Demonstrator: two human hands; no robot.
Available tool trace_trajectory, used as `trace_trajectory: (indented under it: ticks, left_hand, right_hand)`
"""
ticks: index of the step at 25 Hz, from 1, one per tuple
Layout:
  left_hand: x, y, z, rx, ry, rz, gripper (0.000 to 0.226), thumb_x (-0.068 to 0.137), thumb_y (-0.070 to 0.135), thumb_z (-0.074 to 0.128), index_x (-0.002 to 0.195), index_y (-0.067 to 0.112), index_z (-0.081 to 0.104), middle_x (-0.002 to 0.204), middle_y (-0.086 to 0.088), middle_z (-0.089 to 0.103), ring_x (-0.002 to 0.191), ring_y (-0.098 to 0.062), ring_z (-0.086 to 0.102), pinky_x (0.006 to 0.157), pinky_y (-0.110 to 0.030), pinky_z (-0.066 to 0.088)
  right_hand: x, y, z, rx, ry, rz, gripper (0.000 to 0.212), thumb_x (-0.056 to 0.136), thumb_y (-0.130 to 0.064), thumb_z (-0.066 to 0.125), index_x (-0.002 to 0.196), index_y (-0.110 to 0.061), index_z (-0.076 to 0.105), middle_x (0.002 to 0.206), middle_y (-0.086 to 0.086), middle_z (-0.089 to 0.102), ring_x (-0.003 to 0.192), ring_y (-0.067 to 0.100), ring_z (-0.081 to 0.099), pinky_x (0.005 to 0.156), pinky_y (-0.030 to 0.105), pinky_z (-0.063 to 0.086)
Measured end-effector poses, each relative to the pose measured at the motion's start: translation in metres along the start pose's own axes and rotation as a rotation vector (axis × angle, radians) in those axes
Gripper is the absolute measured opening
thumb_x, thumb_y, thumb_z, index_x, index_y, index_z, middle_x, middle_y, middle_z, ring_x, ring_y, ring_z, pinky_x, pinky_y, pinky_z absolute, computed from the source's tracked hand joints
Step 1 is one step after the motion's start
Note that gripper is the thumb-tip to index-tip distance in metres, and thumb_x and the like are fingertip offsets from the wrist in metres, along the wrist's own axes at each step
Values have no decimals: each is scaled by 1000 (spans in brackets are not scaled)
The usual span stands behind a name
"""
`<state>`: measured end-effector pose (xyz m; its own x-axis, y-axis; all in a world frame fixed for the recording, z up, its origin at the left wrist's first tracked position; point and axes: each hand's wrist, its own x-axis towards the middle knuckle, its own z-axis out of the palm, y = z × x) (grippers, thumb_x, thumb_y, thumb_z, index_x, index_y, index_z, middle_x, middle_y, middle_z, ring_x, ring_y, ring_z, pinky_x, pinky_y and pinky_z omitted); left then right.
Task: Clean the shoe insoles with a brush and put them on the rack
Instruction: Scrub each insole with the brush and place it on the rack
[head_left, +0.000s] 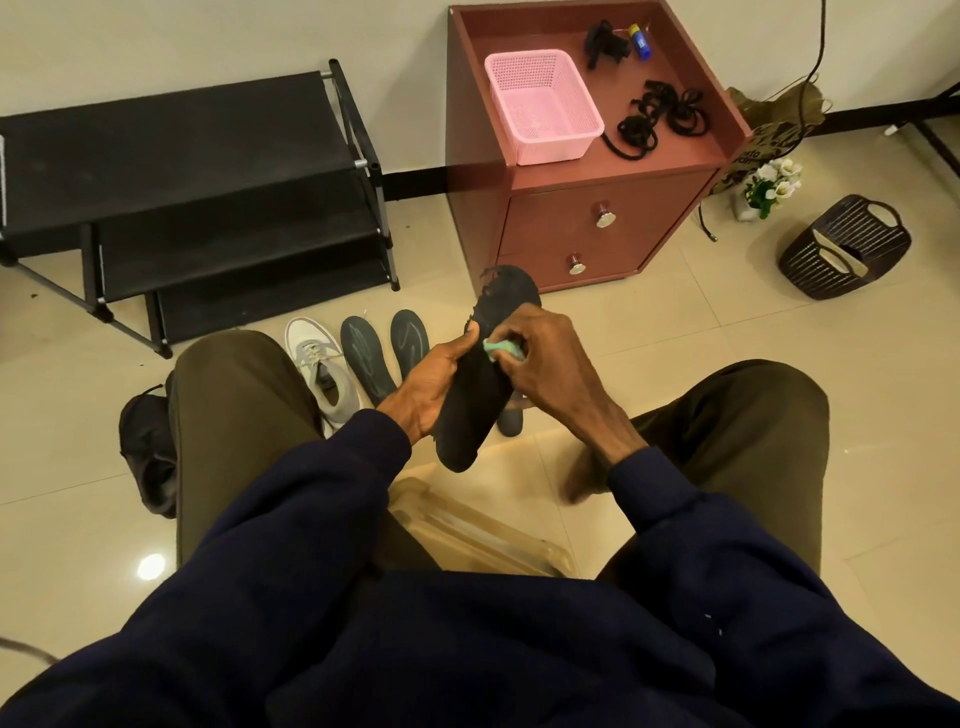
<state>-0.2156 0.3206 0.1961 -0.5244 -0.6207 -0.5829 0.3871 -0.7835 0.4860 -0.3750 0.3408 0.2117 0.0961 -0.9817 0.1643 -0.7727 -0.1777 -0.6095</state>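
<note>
Up between the knees, the flat black foam insole was held above the pale tiled floor, its long axis running from the heel end near the person's lap up and slightly rightward to the toe end. That toe end, ragged and torn along its edge, pointed away toward the reddish-brown two-drawer cabinet. The surface looked matte and soft.

The left hand grasped the insole from its left edge, palm under it, thumb lying along the top. The right hand came in from the right with its wrist bent, fingers curled around a small mint-green brush pressed against the insole's middle.

Two smooth grey insoles lay side by side on the floor just beyond, toes pointing away, beside a grey-and-white laced sneaker. The black tiered metal-framed shoe rack stood against the wall on the left. A pink perforated plastic basket and loose black laces sat on the cabinet top.
</note>
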Motion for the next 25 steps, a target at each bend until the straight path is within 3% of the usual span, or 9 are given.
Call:
trace_trajectory:
  ticks: [3, 6, 8, 11, 13, 16, 18, 21, 25]
  left_hand:
    - [2, -1, 3, -69, -40, -61, 35, 107, 28, 48, 132, 7, 60, 114, -21, 73, 97, -36, 75, 83, -60, 59]
    - [2, -4, 1, -4, -33, -23, 28, 108, 19, 45, 128, 4, 58, 118, -21, 67, 96, -32, 74, 78, -48, 63]
    - [3, -4, -2, 71, -56, 32, 26, 108, 11, 42, 128, 3, 57, 118, -19, 67, 98, -28, 73, 76, -39, 63]
    - [8, -5, -5, 187, -122, 65, 37, 103, -3, 45, 139, 2, 51, 119, -16, 70, 108, -29, 71, 86, -40, 61]
    - [9, -6, -4, 279, -115, 73, 46, 98, -11, 47, 139, 8, 53, 123, -15, 68, 115, -29, 67, 99, -42, 57]
    - [9, -6, -4, 341, -93, 94, 52, 93, -18, 47, 130, 16, 59, 110, -10, 71, 108, -26, 66, 97, -38, 56]
    - [10, -8, -6, 376, -125, 86, 59, 90, -21, 49, 132, 19, 58, 115, -10, 71, 112, -28, 66, 98, -42, 56]
    - [10, -10, -7, 450, -167, 55, 65, 86, -24, 50, 133, 21, 57, 123, -12, 69, 118, -29, 64, 98, -43, 56]
    - [11, -10, -6, 445, -172, 54, 65, 86, -25, 50, 132, 22, 57, 121, -9, 69, 117, -26, 65, 93, -38, 59]
  right_hand:
    - [4, 17, -7, -29, 194, 100, 18, 83, -9, 81, 100, -11, 74, 98, 4, 70, 86, 14, 64, 77, 33, 60]
    - [1, 9, -8, 98, 13, 19, 19, 83, -12, 83, 101, -12, 78, 98, 2, 73, 86, 11, 66, 79, 25, 59]
    - [4, 14, -6, 30, 16, 13, 18, 84, -13, 82, 101, -13, 79, 99, 2, 74, 88, 12, 66, 80, 29, 59]
    - [9, 30, -14, -64, 180, 138, 18, 85, -16, 81, 102, -12, 77, 100, 3, 73, 90, 14, 64, 81, 35, 59]
    - [8, 25, -16, 23, 95, 105, 21, 84, -15, 83, 104, -13, 78, 102, 2, 73, 88, 10, 65, 81, 28, 60]
    - [7, 6, -7, 15, -54, -48, 21, 84, -13, 82, 104, -12, 79, 100, 3, 73, 88, 11, 64, 80, 20, 56]
    - [12, 15, -6, -79, 54, -12, 18, 87, -12, 78, 104, -11, 77, 101, 6, 72, 92, 17, 63, 82, 26, 53]
    - [14, 38, -18, -95, 192, 191, 17, 89, -10, 76, 105, -8, 77, 103, 8, 71, 94, 19, 64, 83, 28, 56]
    - [18, 37, -21, 3, 110, 92, 18, 90, -8, 74, 106, -13, 78, 102, -3, 70, 90, 5, 61, 79, 4, 46]
